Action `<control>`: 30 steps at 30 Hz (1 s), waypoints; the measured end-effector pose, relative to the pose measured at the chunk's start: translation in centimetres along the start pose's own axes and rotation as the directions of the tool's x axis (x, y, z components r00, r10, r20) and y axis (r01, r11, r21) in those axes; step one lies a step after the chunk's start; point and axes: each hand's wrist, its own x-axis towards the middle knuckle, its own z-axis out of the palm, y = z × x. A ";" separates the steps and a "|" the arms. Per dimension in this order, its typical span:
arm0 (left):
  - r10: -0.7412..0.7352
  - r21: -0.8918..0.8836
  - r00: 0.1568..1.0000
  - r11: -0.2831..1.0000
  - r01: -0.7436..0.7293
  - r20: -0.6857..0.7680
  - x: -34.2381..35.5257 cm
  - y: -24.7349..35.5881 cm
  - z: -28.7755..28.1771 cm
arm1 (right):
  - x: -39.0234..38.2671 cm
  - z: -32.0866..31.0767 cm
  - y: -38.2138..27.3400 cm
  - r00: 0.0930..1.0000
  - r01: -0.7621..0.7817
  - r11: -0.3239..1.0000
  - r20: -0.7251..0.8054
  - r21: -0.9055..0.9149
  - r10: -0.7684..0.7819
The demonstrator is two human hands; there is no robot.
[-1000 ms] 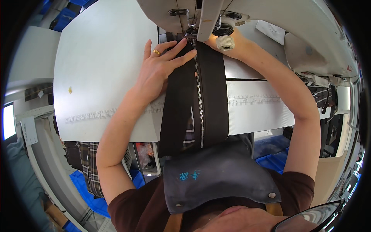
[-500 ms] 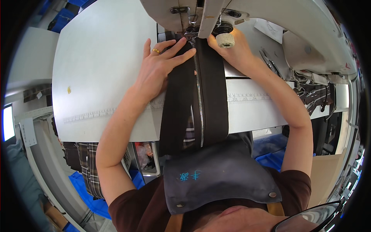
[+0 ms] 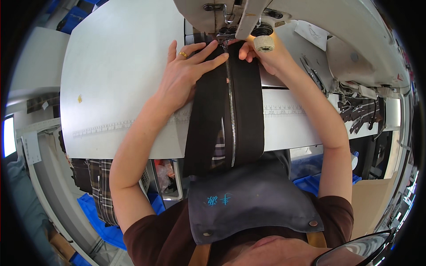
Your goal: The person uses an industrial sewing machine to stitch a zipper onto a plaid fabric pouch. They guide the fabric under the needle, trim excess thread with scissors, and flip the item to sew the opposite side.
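A long black fabric strip (image 3: 250, 111) with a metal zipper (image 3: 231, 106) runs from under the sewing machine's presser foot (image 3: 225, 42) down toward me, its near end reaching the table's front edge. My left hand (image 3: 182, 75) lies on its left part, fingers spread, with a fingertip touching the zipper just below the foot. A gold-coloured ring (image 3: 183, 54) is on one finger. At the right of the foot is my right hand (image 3: 273, 55). Some of its fingers curl in over the fabric and one reaches toward the needle area; the machine partly hides them, and what they grip cannot be seen.
The machine head (image 3: 310, 22) overhangs the work, with a pale dial (image 3: 264, 43) beside my right hand. Scissors (image 3: 313, 73) lie right of my forearm. A ruler scale (image 3: 106, 127) crosses the white table (image 3: 115, 66). Plaid fabric (image 3: 101, 190) hangs below left near blue bins (image 3: 104, 221).
My right hand has lifted and turned, its fingers now curled instead of lying along the fabric's edge. The left hand stays on the zipper. The whole view has shifted slightly.
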 end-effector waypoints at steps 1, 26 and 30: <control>0.006 -0.001 1.000 1.000 -0.006 0.000 0.0 0.0 0.0 | 0.3 -0.4 0.1 0.999 0.004 1.000 0.040 0.005 -0.004; -0.030 -0.221 0.992 0.975 0.003 -0.121 -0.3 -0.4 -0.4 | 0.4 -0.5 3.2 0.748 0.520 0.347 0.219 -0.780 -0.627; 0.059 -0.044 0.994 0.997 -0.064 -0.095 -0.5 -0.5 -0.1 | 0.4 -0.5 3.1 0.752 0.510 0.334 0.222 -0.793 -0.620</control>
